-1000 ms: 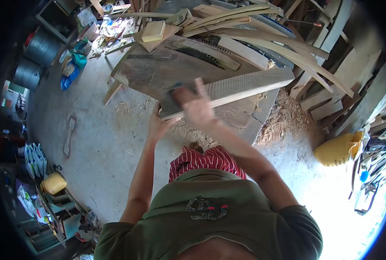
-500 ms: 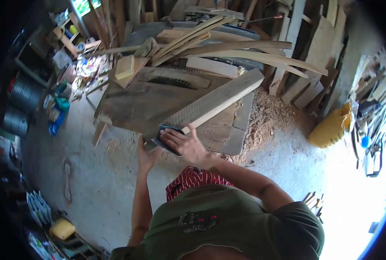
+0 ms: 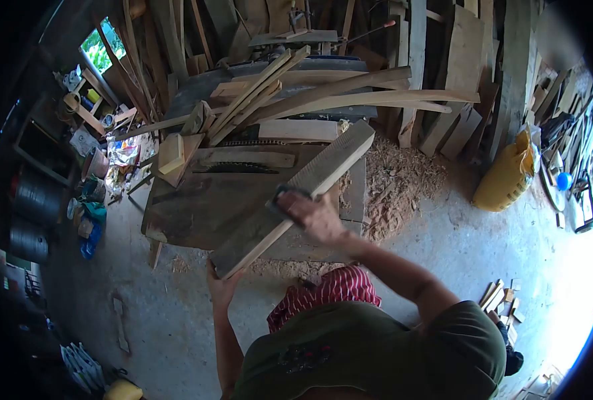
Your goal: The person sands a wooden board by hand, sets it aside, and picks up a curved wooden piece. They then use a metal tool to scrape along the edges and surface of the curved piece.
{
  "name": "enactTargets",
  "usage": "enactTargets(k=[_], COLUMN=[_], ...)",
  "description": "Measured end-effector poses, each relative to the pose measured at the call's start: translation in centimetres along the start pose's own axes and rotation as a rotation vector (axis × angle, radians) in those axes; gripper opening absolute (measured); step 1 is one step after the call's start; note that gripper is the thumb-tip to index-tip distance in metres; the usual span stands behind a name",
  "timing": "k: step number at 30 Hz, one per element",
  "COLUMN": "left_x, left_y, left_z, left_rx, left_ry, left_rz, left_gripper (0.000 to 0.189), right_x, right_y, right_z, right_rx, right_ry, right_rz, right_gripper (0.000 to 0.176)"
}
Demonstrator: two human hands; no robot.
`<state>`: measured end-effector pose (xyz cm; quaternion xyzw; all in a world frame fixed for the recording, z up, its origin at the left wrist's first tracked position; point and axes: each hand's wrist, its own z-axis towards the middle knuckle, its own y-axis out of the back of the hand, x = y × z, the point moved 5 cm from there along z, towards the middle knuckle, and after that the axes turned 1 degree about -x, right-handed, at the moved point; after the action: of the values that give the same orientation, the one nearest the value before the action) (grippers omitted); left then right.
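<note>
A thick wooden plank (image 3: 336,164) lies slantwise over the worktable (image 3: 176,213), its near end jutting past the front edge. My left hand (image 3: 222,287) grips that near end from below, fingers partly hidden by the wood. Pressed on the plank's upper face, about midway along, is a dark sheet that looks like sandpaper (image 3: 280,205). My right hand (image 3: 318,217) is closed over it, slightly blurred by motion. Fine cross marks run over the far half of the plank's face.
Long thin wood strips (image 3: 350,100) are piled across the back of the table. A yellowish wood block (image 3: 171,153) rests at the left. Shavings (image 3: 403,180) cover the floor to the right, near a yellow sack (image 3: 506,175). Boards (image 3: 460,60) lean behind.
My right hand has slid the sandpaper from the near end up to about the plank's middle. My left hand still holds the near end. The camera view has shifted.
</note>
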<state>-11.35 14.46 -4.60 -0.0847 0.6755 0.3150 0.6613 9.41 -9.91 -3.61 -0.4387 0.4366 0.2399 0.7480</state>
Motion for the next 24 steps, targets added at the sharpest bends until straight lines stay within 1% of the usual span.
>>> enactTargets(k=[1,2,3,4,5,6,8,10,11,13,14,15,16,17,18,19,20,21,22,23,24], left_x=[-0.3,-0.5,-0.7,-0.8,-0.8,-0.5,0.1,1.1,0.4,-1.2,0.9,5.7,8.4,7.5,6.2,5.2,4.9,4.6,4.1,3.1,1.9], left_y=[-0.1,-0.1,-0.2,-0.3,-0.3,-0.2,-0.1,-0.1,-0.4,-0.5,0.8,2.7,3.3,3.2,2.9,2.5,2.5,2.3,1.8,0.8,-0.3], left_z=[-0.1,-0.1,-0.2,-0.2,-0.2,-0.4,-0.3,-0.5,-0.5,-1.2,-1.6,-2.4,-3.6,-4.5,-5.5,-5.7,-4.9,-4.2,-4.1,-3.1,-1.2], left_rx=[-0.007,-0.006,-0.009,-0.014,-0.018,-0.035,-0.045,-0.032,-0.033,-0.036,-0.040,0.072,0.182,0.173,0.051,-0.076,-0.091,-0.089,-0.098,-0.057,-0.026], left_ry=[0.001,0.005,0.039,0.070,0.071,0.080,0.088,0.165,0.172,0.239,0.248,0.418,0.586,0.588,0.632,0.657,0.650,0.688,0.729,0.738,0.740], left_rz=[-0.002,0.003,0.031,0.059,0.064,0.062,0.060,0.002,0.009,0.064,0.074,-0.063,-0.202,-0.196,-0.498,-0.801,-0.801,-0.984,-1.167,-1.135,-1.104], left_gripper=[0.071,0.071,0.070,0.070,0.070,0.071,0.072,0.074,0.074,0.073,0.073,0.071,0.069,0.069,0.068,0.071,0.071,0.070,0.069,0.068,0.068], right_x=[-0.8,0.6,3.0,4.2,4.4,4.6,5.3,6.8,5.7,4.7,6.8,9.4,9.5,9.3,13.5,17.4,22.6,26.1,25.4,24.5,23.5], right_y=[-0.9,-6.6,-11.5,-15.9,-18.7,-18.5,-16.8,-9.5,-10.2,-10.4,-14.0,-17.8,-21.6,-24.2,-26.6,-27.6,-27.8,-27.4,-27.0,-25.6,-23.7], right_z=[-0.6,-0.7,-1.3,-1.9,-2.4,-2.3,-1.9,-1.0,-1.2,-1.4,-1.8,-3.1,-3.9,-4.8,-6.0,-7.7,-8.0,-8.2,-7.8,-7.2,-6.4], right_rx=[-0.138,0.150,0.480,0.579,0.677,0.677,0.833,0.261,0.265,0.200,0.470,0.374,0.492,0.762,1.423,1.510,1.120,0.688,0.715,1.114,1.623], right_ry=[-0.123,-0.311,-0.498,-0.670,-0.845,-0.846,-0.716,-0.585,-0.582,-0.468,-0.480,-0.767,-0.947,-0.998,-0.879,-1.158,-1.397,-1.598,-1.559,-1.761,-1.933], right_rz=[0.630,1.360,2.072,2.082,2.083,2.089,2.059,1.968,1.977,2.118,2.180,2.076,1.949,2.027,2.120,2.342,2.583,2.773,2.803,3.021,3.163], right_gripper=[0.048,0.046,0.044,0.044,0.044,0.044,0.046,0.057,0.057,0.054,0.051,0.048,0.043,0.037,0.040,0.050,0.055,0.060,0.060,0.059,0.058])
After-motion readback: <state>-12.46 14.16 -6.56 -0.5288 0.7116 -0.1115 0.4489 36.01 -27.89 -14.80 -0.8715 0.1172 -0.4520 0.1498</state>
